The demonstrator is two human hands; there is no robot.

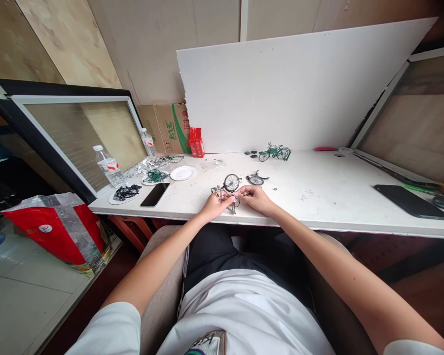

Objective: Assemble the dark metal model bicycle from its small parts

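A small black model bicycle [231, 183], partly assembled with one spoked wheel showing, is held just above the near edge of the white table. My left hand [217, 205] is closed on its frame from the left. From the right, my right hand [256, 199] pinches at the same model, its fingertips close to the left thumb. Fingers cover much of the frame between the hands. Just beyond my right hand lies a loose black wheel with a fork-like part [256, 178]. Farther back stands a green model bicycle [276, 153].
On the left are plates of black parts [125, 194] and green parts [156, 176], a white plate [183, 173], a phone [155, 195] and water bottles [111, 167]. A red box [196, 144] stands behind. A dark flat device [412, 201] lies right.
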